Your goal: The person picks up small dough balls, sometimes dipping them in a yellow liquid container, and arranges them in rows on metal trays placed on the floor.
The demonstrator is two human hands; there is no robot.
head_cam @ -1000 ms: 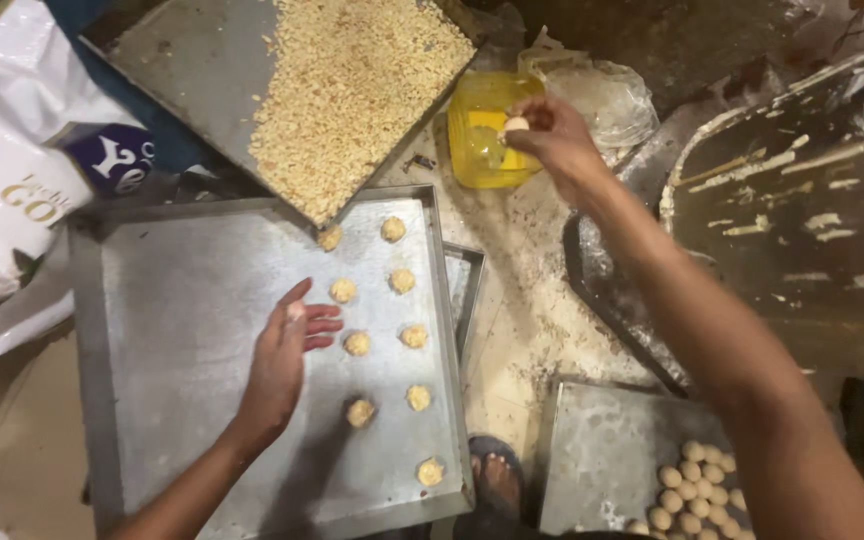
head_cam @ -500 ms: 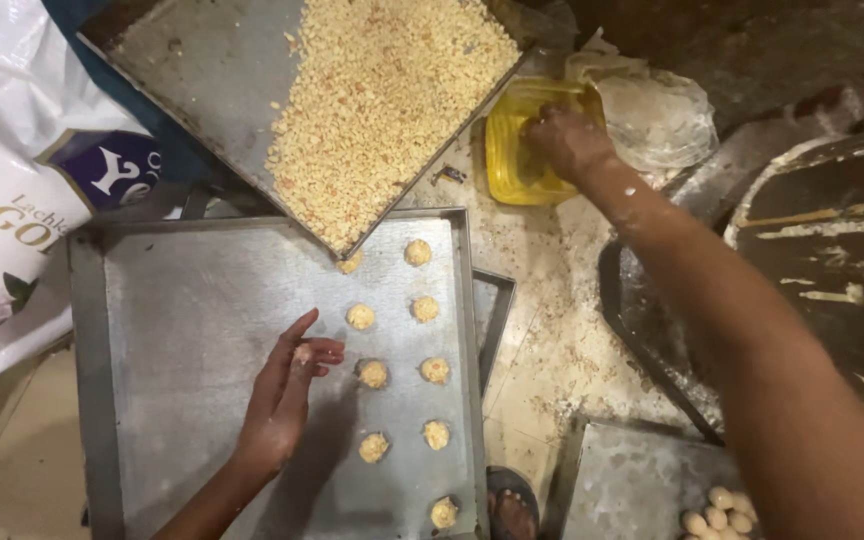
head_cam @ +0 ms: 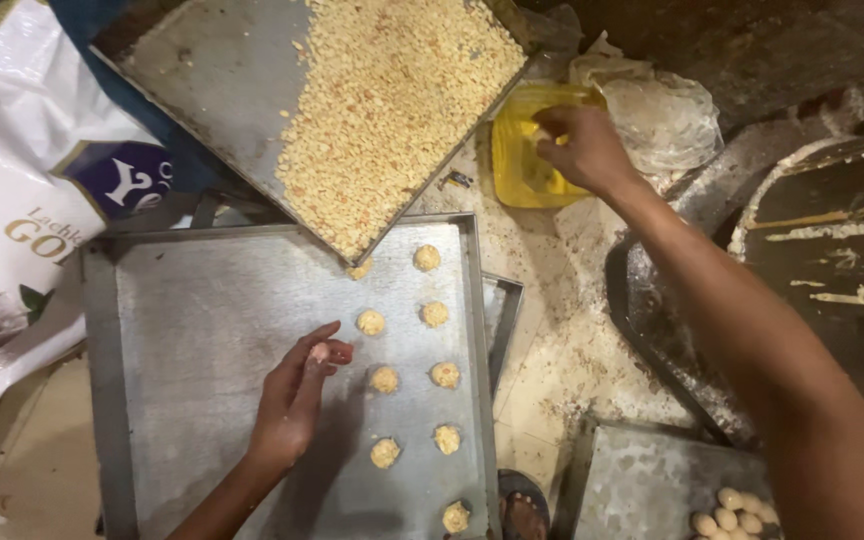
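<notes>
My left hand [head_cam: 297, 400] rests on the big grey baking tray [head_cam: 202, 320], fingers loosely curled with nothing visible in them. Just to its right lie two rows of crumb-coated dough balls [head_cam: 371, 322]. My right hand [head_cam: 582, 150] reaches far forward into a yellow tub [head_cam: 514, 175], fingers bent down inside it. What they hold is hidden. A tilted metal tray of pale crumbs [head_cam: 392, 110] sits beyond the baking tray, overlapping its far edge.
White printed sacks [head_cam: 22, 220] lie at the left. A clear plastic bag [head_cam: 667, 115] sits beside the yellow tub. A small tray [head_cam: 642, 475] with plain dough balls [head_cam: 727, 515] is at the bottom right. A sandalled foot [head_cam: 522, 505] shows below. The floor is dusted with flour.
My right hand has dipped from the tub's rim down into the yellow tub. The fingers of my left hand have curled in from flat. The view has shifted slightly.
</notes>
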